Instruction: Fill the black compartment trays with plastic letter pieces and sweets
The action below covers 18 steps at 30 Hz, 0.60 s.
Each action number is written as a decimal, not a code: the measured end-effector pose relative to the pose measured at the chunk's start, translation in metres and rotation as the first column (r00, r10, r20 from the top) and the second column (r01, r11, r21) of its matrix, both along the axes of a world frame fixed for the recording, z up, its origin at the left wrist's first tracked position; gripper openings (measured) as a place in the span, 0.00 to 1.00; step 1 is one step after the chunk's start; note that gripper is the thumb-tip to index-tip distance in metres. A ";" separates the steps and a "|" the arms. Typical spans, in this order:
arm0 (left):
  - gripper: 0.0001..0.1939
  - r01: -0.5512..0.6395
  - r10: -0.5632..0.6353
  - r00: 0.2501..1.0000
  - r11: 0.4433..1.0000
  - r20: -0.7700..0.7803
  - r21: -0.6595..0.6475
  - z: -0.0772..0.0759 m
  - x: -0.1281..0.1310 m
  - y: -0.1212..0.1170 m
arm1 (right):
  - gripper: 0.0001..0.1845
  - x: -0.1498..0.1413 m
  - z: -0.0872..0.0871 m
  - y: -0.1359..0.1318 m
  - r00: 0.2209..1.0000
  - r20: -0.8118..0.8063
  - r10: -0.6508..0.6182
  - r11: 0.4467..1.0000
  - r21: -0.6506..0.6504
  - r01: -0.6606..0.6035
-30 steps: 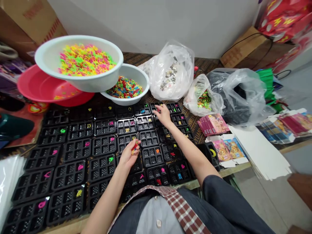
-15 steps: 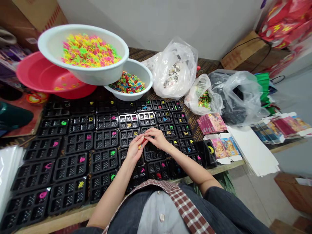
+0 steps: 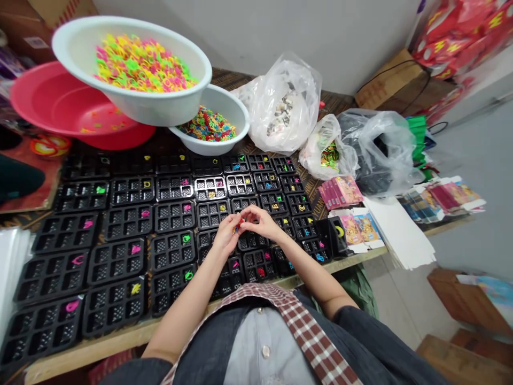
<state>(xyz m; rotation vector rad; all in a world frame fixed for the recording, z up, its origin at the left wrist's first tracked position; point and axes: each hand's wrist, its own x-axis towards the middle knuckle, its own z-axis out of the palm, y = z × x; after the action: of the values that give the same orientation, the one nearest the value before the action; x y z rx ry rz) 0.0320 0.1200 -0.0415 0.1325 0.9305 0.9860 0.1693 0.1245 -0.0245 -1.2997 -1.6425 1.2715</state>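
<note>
My left hand is closed around a few small colourful plastic pieces, red, yellow and blue ones among them. Fingers of my right hand meet it in a pinch at those pieces; their exact shape is too small to make out. Both hands hover over rows of black compartment trays. Many trays have one small bright piece in a right-hand compartment, such as a pink piece and a yellow piece. Several trays nearer my body hold a red or blue piece too.
A white basin of neon pieces sits over a red basin. Beside them is a smaller basin of mixed pieces. Plastic bags, printed boxes and white sheets lie rightward. The wooden table edge runs before me.
My view has shifted slightly. My hands remain together over the trays, and my right fingers have curled more, with a red piece now showing between the hands.
</note>
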 end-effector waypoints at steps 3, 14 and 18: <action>0.23 -0.006 0.008 0.999 0.998 -0.033 0.055 -0.001 0.000 -0.001 | 0.16 -0.004 -0.001 -0.008 0.995 0.072 -0.066 0.993 0.100 0.059; 0.21 -0.077 0.082 0.993 0.995 -0.084 0.064 -0.001 -0.010 0.009 | 0.18 -0.002 -0.022 0.014 0.951 -0.075 -0.301 0.953 0.025 0.304; 0.13 -0.165 0.165 0.985 0.986 -0.056 0.013 0.000 -0.017 0.014 | 0.13 0.015 -0.039 0.064 0.916 0.046 -0.399 0.907 0.167 0.387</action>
<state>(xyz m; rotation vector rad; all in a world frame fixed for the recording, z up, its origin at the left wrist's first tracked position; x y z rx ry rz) 0.0153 0.1338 -0.0411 0.0919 1.0010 1.1443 0.1845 0.1890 -0.0633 -1.5057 -1.4043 0.8426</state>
